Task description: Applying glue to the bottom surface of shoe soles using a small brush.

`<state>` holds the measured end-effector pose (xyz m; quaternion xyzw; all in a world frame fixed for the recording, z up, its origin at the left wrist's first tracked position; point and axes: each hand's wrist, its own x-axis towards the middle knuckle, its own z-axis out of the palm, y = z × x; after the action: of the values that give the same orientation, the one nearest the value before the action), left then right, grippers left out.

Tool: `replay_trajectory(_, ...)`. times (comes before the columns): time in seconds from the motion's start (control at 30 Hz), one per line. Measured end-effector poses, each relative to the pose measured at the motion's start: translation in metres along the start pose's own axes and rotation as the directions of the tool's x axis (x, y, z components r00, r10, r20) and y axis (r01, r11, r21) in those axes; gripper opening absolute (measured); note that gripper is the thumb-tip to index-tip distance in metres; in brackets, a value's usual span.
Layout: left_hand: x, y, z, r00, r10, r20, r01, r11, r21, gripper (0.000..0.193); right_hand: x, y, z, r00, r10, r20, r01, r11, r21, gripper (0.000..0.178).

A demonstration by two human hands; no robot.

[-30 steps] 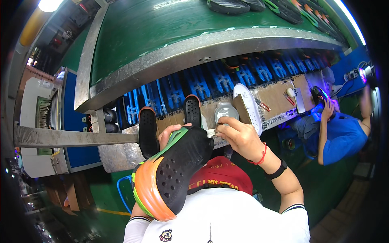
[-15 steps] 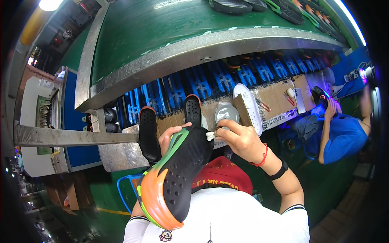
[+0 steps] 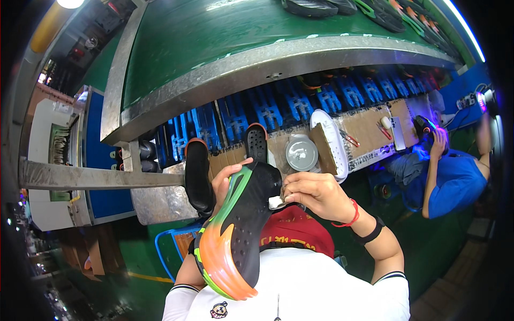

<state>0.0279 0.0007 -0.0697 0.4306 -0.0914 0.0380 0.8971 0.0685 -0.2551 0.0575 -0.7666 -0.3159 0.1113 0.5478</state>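
Observation:
My left hand [image 3: 223, 185] is closed around the heel end of a black clog-like shoe [image 3: 243, 238] with glossy orange and green sides, its toe hanging toward my chest. My right hand [image 3: 317, 193] pinches a small white-tipped thing [image 3: 276, 203] close beside the shoe's heel; its kind is not clear, and fingers hide the rest of it. I cannot tell whether the tip touches the shoe. Just beyond my right hand stands a round grey dish [image 3: 301, 153]. Two black pieces with holes, a left one [image 3: 198, 176] and a right one [image 3: 257, 143], lie past my left hand.
On the cardboard-covered bench [image 3: 364, 134] are a white oval tray [image 3: 342, 160], red-handled tools [image 3: 384, 131] and a metal bar [image 3: 397, 132]. A metal-edged green conveyor [image 3: 214, 32] carries shoes at far right. Blue racks [image 3: 267, 109] line its underside. A person in blue [image 3: 455, 182] works at right.
My right hand has come nearer to me, taking the white-tipped thing down along the heel and uncovering the grey dish. The shoe has shifted slightly right in my left hand.

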Motion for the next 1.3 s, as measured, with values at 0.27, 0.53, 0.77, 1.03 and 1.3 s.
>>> replay_trajectory(0.27, 0.007, 0.060, 0.047, 0.945, -0.144, 0.293, -0.269, 0.166, 0.949, 0.082, 0.005, -0.003, -0.002, 0.981, -0.028, -0.194, 0.036, 0.999, 0.038, 0.007)
replay_trajectory(0.53, 0.002, 0.066, 0.062, 0.971, -0.184, 0.150, 0.086, 0.862, 0.500, 0.143, 0.014, -0.004, -0.007, 0.942, -0.224, -0.250, 0.146, 0.944, -0.297, 0.016)
replay_trajectory(0.77, 0.001, 0.072, 0.061, 0.954, -0.205, 0.217, 0.063, 0.848, 0.526, 0.137, 0.016, -0.009, -0.001, 0.949, -0.249, -0.191, 0.155, 0.901, -0.404, 0.019)
replay_trajectory(1.03, 0.001, 0.073, 0.065, 0.956, -0.234, 0.178, 0.129, 0.877, 0.463, 0.136, 0.020, -0.012, -0.005, 0.927, -0.323, -0.189, 0.204, 0.859, -0.469, 0.020)
replay_trajectory(1.3, -0.003, 0.073, 0.067, 0.960, -0.279, 0.008, 0.263, 0.915, 0.306, 0.132, 0.020, -0.012, -0.011, 0.961, -0.276, -0.028, 0.238, 0.872, -0.428, 0.017)
